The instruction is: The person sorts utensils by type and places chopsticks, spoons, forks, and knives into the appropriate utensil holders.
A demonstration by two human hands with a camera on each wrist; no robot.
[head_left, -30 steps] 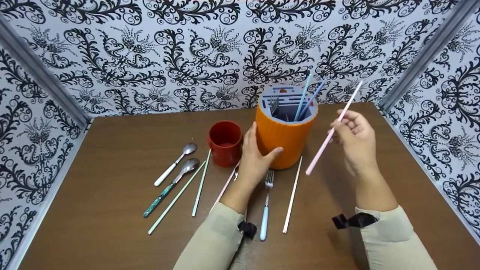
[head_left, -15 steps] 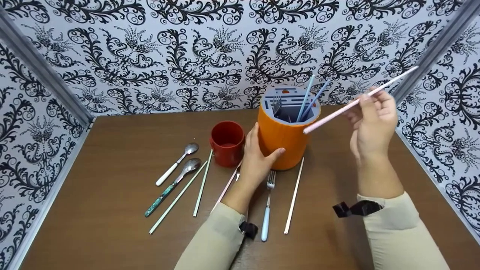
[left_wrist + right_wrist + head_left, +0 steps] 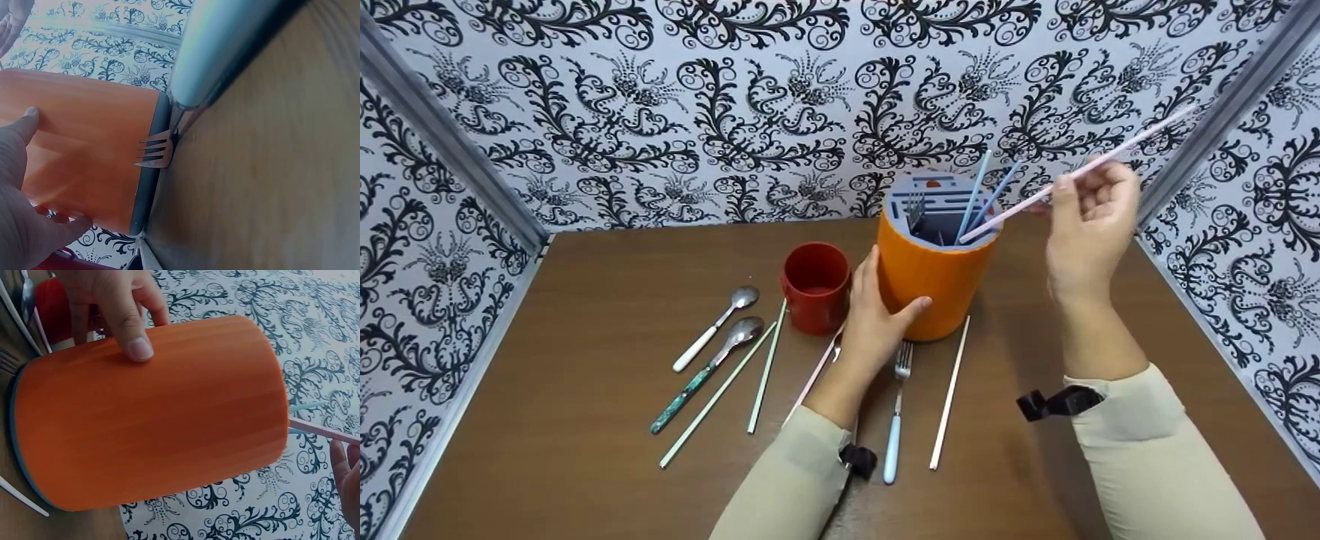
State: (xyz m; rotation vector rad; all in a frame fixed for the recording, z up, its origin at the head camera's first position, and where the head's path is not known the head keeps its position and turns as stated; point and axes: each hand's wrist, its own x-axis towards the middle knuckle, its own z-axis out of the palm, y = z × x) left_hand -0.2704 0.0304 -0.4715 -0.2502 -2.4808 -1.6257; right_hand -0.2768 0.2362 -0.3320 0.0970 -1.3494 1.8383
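My left hand holds the lower left side of an upright orange cutlery holder; in the right wrist view its thumb lies on the front wall and other fingers reach behind. The holder has a grey slotted top, with a fork and two blue chopsticks standing in it. Right of the holder, my right hand pinches a pink chopstick. This chopstick slants, its lower end at the holder's open compartment beside the blue ones. Whether that end is inside cannot be told.
A red cup stands left of the holder. On the brown table lie two spoons, two pale green chopsticks, a pink chopstick partly under my left arm, a blue-handled fork and a pale chopstick. Patterned walls enclose the table.
My right hand has risen and tilted the pink chopstick closer to level, then moved left, bringing its lower end over the holder's opening. The left hand has stayed on the holder.
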